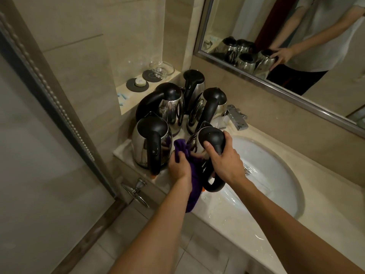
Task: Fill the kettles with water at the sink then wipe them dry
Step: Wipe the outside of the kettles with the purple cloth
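My right hand [227,161] grips the black handle of a steel kettle [211,137] held at the left rim of the white sink [276,175]. My left hand [178,167] holds a purple cloth [192,184] pressed against that kettle's side; the cloth hangs down past the counter edge. Several more steel kettles with black lids stand on the counter to the left: one at the front [150,143], one behind it [169,103], one beside the tap [207,109] and one at the back corner [193,84].
A chrome tap [236,116] stands behind the sink. The marble counter [246,234] is wet near its front edge. A ledge at the left holds a glass dish [162,69] and dark coasters [137,85]. A mirror [296,46] hangs above. A glass door with a handle [136,191] is at left.
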Tool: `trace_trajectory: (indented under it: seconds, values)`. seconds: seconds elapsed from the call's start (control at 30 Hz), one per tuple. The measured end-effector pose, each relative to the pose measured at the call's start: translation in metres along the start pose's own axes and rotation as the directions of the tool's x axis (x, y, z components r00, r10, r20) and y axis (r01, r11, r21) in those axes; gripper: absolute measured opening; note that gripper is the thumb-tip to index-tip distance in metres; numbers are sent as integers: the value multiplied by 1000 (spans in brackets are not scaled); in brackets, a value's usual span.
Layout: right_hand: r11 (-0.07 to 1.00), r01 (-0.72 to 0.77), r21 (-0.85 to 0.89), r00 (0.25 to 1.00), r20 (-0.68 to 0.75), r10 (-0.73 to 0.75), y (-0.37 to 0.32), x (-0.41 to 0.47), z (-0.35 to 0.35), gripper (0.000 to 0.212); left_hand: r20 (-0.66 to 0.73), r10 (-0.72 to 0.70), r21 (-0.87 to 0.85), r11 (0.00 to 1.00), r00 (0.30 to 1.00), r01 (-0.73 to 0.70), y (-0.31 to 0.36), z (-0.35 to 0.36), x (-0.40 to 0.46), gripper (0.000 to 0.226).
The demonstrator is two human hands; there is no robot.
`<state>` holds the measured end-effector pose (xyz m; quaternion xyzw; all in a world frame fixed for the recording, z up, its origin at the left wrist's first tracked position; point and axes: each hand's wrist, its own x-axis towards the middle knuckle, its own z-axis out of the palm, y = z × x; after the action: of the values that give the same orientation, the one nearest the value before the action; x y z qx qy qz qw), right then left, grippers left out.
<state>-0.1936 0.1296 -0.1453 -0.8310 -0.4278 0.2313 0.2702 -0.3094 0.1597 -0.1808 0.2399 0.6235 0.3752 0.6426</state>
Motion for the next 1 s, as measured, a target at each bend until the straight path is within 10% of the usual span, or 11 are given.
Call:
trace_trajectory:
  seconds: [0.2,0.43,0.73,1.0]
  values:
    - [997,-65,38,998,-4,65,-6,-5,-1,81,86,375,232,893,923,-385,27,13,-17,35]
    - [991,-98,94,995,-1,99,-16,-12,2,79,37,-52,143,989,998,47,20,-10,1,39]
    - [979,-136,150,990,41,132,-27,-20,-4,80,116,254,413,867,960,-279,72,16,-22,25]
    - [968,-134,211,987,-62,150,-22,-18,7,77,-14,-3,170,985,1000,5,17,3,27,31]
